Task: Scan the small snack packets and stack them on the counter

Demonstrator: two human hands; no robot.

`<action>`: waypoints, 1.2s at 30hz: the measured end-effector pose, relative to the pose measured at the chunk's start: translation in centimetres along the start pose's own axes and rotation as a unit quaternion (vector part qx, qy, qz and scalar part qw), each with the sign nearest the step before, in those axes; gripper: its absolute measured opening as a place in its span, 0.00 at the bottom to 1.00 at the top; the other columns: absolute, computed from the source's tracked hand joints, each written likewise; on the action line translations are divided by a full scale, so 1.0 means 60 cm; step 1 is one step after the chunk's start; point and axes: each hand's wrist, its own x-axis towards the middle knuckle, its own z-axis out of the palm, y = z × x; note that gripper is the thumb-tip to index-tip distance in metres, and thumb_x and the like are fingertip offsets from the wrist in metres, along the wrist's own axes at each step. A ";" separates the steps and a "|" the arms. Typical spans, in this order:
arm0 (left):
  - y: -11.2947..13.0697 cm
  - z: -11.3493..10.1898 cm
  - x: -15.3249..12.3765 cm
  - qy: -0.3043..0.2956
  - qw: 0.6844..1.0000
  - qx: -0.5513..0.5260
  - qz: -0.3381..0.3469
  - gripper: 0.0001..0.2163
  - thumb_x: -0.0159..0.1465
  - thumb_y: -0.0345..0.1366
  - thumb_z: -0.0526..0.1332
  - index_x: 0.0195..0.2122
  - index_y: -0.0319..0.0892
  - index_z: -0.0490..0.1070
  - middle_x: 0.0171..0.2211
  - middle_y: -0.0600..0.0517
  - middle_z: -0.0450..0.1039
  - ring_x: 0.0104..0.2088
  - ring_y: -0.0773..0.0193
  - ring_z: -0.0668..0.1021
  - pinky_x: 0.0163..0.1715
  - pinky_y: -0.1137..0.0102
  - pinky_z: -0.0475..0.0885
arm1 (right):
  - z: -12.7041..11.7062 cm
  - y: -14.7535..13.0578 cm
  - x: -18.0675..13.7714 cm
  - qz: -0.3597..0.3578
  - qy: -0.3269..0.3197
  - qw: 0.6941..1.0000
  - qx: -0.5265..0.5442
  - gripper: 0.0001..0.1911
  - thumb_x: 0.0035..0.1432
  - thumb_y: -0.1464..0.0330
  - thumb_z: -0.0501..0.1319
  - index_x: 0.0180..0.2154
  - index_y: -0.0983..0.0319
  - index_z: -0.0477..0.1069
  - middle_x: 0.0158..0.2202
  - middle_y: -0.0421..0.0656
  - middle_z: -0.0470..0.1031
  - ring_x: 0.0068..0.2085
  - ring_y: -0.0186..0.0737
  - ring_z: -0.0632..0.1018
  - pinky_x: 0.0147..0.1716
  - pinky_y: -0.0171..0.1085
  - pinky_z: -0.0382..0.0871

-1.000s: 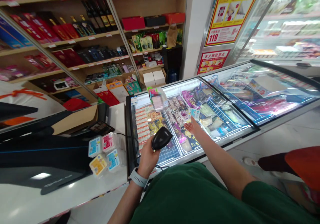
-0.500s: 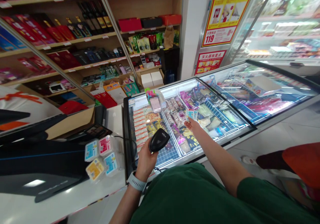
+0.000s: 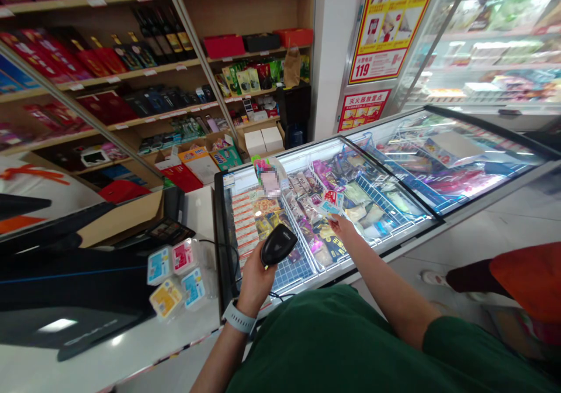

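My left hand [image 3: 255, 282], with a watch on its wrist, is wrapped round a black barcode scanner [image 3: 279, 244] above the near end of the glass-topped freezer [image 3: 245, 189]. Farther right, my right hand [image 3: 342, 227] is closed on some small printed packs [image 3: 331, 203], one blue and white and one red, over the freezer glass. Their exact kind is too small to make out. To the left, several clear plastic tubs with coloured labels [image 3: 194, 288] sit in a group on the white counter [image 3: 188, 346].
A black checkout machine [image 3: 87, 299] and an open cardboard box [image 3: 127, 217] take up the left side. Shelves of bottles and boxes [image 3: 144, 59] line the back. A person in orange [image 3: 530, 282] stands at the right. Snack boxes [image 3: 199, 162] stand behind the counter.
My right hand has turned the packs, and a red one now shows beside the blue and white one. My left hand keeps the scanner almost still. The view has shifted slightly.
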 end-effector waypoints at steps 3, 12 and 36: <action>-0.001 0.000 -0.004 0.002 1.000 -0.002 -0.001 0.24 0.55 0.28 0.61 0.54 0.42 0.69 0.51 0.45 0.77 0.53 0.51 0.77 0.57 0.55 0.70 | -0.006 -0.001 -0.009 -0.016 0.005 1.000 -0.006 0.08 0.52 0.78 0.64 0.31 0.62 0.68 0.20 0.37 0.73 0.20 0.31 0.74 0.20 0.26 0.73; -0.001 -0.004 -0.013 0.008 1.000 0.005 0.002 0.25 0.55 0.27 0.62 0.55 0.42 0.69 0.51 0.45 0.77 0.53 0.51 0.78 0.57 0.56 0.70 | -0.013 -0.003 -0.034 -0.052 -0.016 0.998 -0.032 0.04 0.53 0.73 0.65 0.30 0.63 0.71 0.18 0.37 0.72 0.20 0.31 0.73 0.22 0.28 0.71; 0.031 -0.010 -0.011 0.027 1.000 -0.003 0.005 0.24 0.53 0.23 0.60 0.52 0.41 0.71 0.49 0.45 0.78 0.52 0.52 0.78 0.56 0.57 0.70 | 0.024 -0.041 -0.186 -0.029 -0.228 0.966 -0.123 0.10 0.58 0.68 0.63 0.42 0.61 0.68 0.31 0.45 0.81 0.27 0.41 0.82 0.18 0.31 0.71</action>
